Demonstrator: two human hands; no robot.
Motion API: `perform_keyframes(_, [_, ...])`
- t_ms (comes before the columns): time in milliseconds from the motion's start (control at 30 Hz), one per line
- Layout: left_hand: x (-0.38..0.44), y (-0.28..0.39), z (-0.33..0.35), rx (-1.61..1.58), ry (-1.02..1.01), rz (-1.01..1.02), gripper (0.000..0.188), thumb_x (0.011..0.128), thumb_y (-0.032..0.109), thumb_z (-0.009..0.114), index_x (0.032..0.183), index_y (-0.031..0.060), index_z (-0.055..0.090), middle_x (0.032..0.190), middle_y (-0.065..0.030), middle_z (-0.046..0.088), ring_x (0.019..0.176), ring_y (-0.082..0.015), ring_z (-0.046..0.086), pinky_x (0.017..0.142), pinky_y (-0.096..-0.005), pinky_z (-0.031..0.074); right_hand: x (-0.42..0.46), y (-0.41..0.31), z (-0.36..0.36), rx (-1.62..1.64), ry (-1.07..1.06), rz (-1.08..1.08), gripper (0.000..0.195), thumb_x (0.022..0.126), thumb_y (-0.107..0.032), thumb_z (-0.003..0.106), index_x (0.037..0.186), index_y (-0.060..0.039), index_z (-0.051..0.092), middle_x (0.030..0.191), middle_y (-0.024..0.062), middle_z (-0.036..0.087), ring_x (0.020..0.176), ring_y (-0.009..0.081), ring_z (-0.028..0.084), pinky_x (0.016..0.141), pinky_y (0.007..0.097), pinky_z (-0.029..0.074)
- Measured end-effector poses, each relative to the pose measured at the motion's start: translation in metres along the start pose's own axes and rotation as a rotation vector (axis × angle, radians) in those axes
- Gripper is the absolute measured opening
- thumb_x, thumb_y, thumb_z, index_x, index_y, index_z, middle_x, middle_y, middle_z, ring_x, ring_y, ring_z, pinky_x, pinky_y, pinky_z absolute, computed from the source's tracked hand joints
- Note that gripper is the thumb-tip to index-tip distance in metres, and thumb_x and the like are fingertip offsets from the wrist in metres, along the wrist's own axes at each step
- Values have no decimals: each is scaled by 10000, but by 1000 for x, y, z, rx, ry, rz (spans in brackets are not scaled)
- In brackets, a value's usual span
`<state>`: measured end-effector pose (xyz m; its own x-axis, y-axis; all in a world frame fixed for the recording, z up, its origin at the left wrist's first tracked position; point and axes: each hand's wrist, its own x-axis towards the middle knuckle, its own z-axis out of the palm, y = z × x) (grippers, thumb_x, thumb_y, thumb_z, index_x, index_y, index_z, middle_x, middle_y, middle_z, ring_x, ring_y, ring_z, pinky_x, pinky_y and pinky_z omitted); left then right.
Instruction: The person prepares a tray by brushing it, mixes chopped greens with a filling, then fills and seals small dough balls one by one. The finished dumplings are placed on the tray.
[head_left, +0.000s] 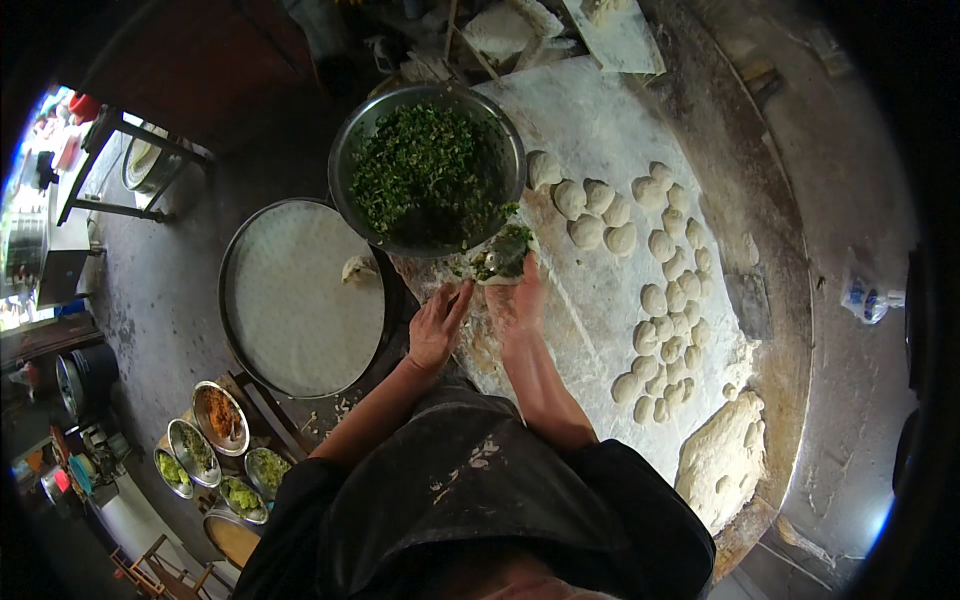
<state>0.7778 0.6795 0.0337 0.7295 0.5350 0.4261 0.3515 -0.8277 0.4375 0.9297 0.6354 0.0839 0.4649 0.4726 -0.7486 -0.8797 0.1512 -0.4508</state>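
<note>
Greens filling (513, 244) lies heaped on a piece of flattened dough (501, 280) beside a large metal bowl. My right hand (525, 300) grips the dough at its right and lower side. A shiny rounded metal thing (492, 259), perhaps a spoon, shows against the filling; its handle is hidden. My left hand (439, 326) has its fingertips at the dough's left edge, and whether it grips the edge is unclear. The metal bowl (337, 169) just beyond my hands contains chopped greens (427, 165).
Dough balls (600, 196) lie in groups on the floured worktop (581, 112), with a large dough mass (724, 457) at right. At left, a round pan (300, 300) carries one dough piece (358, 270). Several bowls (220, 420) of shredded fillings stand lower left. A metal scraper (748, 306) lies right.
</note>
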Motion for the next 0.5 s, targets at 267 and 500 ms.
perform_keyframes(267, [48, -24, -47, 231, 80, -39, 512, 828, 105, 662, 1333, 127, 582, 1123, -88, 580, 902, -257, 588, 751, -372, 489, 6, -38, 34, 282, -211, -124, 414, 1075, -332, 360, 1327, -38, 507, 1182, 108, 640, 1039, 248, 651, 844, 402, 569])
perform_keyframes(500, [93, -28, -100, 317, -90, 347, 424, 859, 148, 584, 1281, 124, 602, 1382, -63, 519, 1265, -303, 479, 1006, -441, 420, 11, -29, 47, 179, -366, 66, 400, 1070, -311, 387, 1325, -23, 497, 1161, 136, 641, 1036, 269, 651, 825, 431, 585])
